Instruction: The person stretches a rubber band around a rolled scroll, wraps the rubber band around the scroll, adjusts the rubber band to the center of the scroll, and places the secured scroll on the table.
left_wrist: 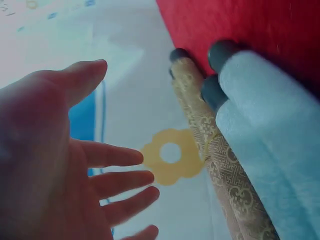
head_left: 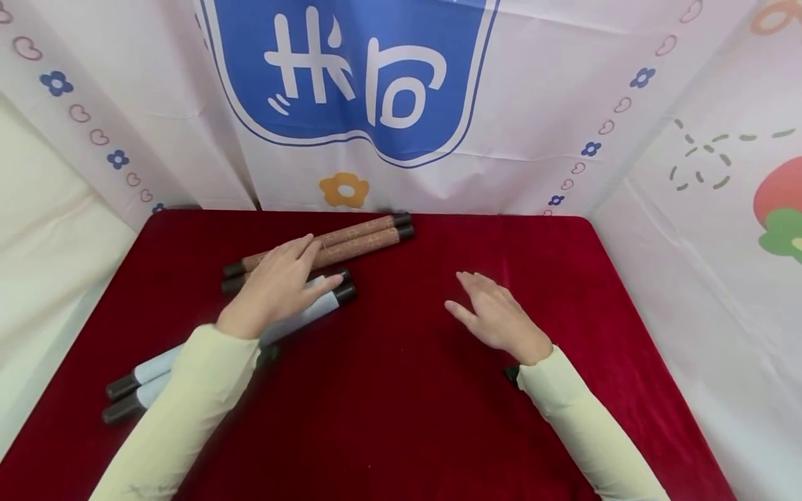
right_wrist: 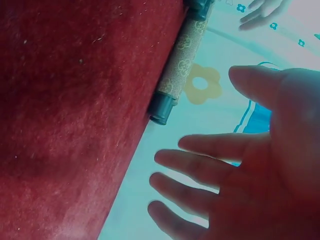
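Note:
Two brown scrolls with gold patterning and black end knobs lie side by side, slanting across the far left of the table. Nearer the person, two light blue scrolls, also black-ended, lie in a pair; the left forearm hides their middle. My left hand hovers over both pairs, fingers straight and thumb spread; its palm shows bare in the left wrist view, apart from the blue scrolls. On the right, my right hand is held over bare cloth with fingers extended, and nothing is in it.
Dark red velvet cloth covers the table. Behind it hangs a white printed curtain with a blue badge, and pale side walls stand close to the table's edges. A small dark piece shows beneath the right wrist.

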`<action>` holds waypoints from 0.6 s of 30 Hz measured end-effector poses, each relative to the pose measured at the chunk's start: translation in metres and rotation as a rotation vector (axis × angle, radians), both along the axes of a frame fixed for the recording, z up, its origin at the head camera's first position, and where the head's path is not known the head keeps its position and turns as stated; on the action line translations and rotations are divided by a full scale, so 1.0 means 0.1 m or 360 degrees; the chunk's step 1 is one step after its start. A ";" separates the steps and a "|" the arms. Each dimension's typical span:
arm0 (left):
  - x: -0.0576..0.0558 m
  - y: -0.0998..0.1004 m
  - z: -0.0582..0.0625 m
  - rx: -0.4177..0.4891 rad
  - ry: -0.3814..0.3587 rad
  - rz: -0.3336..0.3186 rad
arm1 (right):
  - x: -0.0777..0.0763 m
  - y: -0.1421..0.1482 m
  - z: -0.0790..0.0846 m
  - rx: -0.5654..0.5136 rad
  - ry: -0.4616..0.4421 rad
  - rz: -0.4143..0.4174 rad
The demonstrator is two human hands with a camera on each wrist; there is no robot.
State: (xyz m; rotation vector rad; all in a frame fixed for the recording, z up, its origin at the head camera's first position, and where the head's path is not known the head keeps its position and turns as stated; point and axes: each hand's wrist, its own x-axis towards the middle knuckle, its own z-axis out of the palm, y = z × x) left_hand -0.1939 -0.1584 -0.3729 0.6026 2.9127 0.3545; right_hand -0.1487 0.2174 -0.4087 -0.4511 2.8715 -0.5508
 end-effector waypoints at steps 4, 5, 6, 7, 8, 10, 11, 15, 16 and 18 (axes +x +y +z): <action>0.26 -0.12 -0.02 0.0002 -0.0015 0.0087 | 0.00 0.04 -0.03 0.0037 0.0039 -0.0024; 0.32 -0.16 -0.03 0.0002 -0.0016 0.0113 | 0.01 0.06 -0.04 0.0041 0.0046 -0.0034; 0.37 -0.20 -0.05 0.0005 -0.0019 0.0140 | 0.01 0.07 -0.05 0.0047 0.0052 -0.0044; 0.41 -0.25 -0.07 0.0008 -0.0012 0.0164 | 0.01 0.08 -0.06 0.0055 0.0056 -0.0055; 0.46 -0.30 -0.09 0.0011 -0.0006 0.0186 | 0.01 0.09 -0.07 0.0065 0.0058 -0.0067; 0.54 -0.40 -0.13 0.0003 -0.0011 0.0229 | 0.02 0.11 -0.08 0.0090 0.0056 -0.0095; 0.58 -0.46 -0.16 0.0000 -0.0010 0.0249 | 0.03 0.12 -0.08 0.0107 0.0062 -0.0104; 0.73 -0.68 -0.25 0.0015 -0.0001 0.0330 | 0.04 0.17 -0.08 0.0150 0.0086 -0.0138; 0.77 -0.72 -0.27 0.0024 0.0002 0.0349 | 0.05 0.18 -0.08 0.0157 0.0097 -0.0145; 0.83 -0.80 -0.30 0.0039 0.0009 0.0377 | 0.06 0.19 -0.08 0.0173 0.0105 -0.0157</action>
